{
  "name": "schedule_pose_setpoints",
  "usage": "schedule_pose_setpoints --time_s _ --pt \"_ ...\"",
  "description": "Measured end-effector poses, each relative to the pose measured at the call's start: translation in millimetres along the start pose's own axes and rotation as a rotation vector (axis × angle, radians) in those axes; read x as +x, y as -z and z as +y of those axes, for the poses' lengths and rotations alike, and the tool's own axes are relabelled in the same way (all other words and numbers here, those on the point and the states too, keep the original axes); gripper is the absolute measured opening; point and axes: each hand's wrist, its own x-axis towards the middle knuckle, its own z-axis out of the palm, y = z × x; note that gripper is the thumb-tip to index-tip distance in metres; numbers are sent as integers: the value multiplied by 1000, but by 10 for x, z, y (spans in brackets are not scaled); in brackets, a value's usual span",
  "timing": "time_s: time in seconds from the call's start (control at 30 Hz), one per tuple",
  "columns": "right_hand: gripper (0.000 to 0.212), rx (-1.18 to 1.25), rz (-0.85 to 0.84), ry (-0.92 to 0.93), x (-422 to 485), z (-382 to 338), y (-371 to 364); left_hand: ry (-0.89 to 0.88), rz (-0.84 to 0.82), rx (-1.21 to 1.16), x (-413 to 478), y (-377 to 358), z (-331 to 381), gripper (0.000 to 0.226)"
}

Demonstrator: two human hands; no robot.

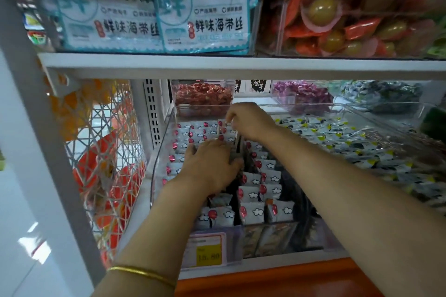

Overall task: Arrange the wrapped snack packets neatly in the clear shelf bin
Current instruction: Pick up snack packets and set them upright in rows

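A clear shelf bin (pixel 154 166) on the lower shelf holds several rows of small silver-white snack packets (pixel 252 211) printed with a red dot and a white cloud. My left hand (pixel 210 166) lies flat over the packets in the middle of the bin, fingers spread and pressing down on them. Farther back, my right hand (pixel 246 119) reaches to the bin's rear rows, its fingertips pinching the top of an upright packet (pixel 223 129). Dark packets show between the rows at the bin's right side.
A neighbouring clear bin (pixel 362 147) of white-and-dark packets sits to the right. Behind stand bins of red (pixel 201 99) and purple (pixel 301 95) sweets. The upper shelf (pixel 217 65) hangs low overhead. A wire basket (pixel 103 152) hangs at left. A yellow price tag (pixel 208 251) fronts the bin.
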Motion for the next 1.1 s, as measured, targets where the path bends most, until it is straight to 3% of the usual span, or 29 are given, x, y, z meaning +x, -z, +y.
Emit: schedule_pose_setpoints --time_s 0.07,0.23,0.3,0.33,0.57,0.83,0.93,1.1 --pt "24 -57 59 -4 62 32 -7 -1 -10 6 7 -2 13 49" --pt "18 -167 -96 1 131 -2 -87 29 24 -14 18 11 57 47" --pt "10 -190 -129 -35 121 8 -102 50 53 -22 14 25 83 35" --pt "20 -204 -110 -42 113 9 -94 58 75 -37 6 37 99 26" --pt "15 -93 340 17 -34 11 57 40 254 -144 -117 142 74 29" --pt "12 504 695 -98 -907 -110 267 122 397 -418 -506 327 84 38" --pt "7 851 618 -229 -1284 -154 291 125 359 -571 -664 317 125 37" --pt "12 1277 482 -331 -1730 -130 297 174 218 -1065 -818 309 172 19"
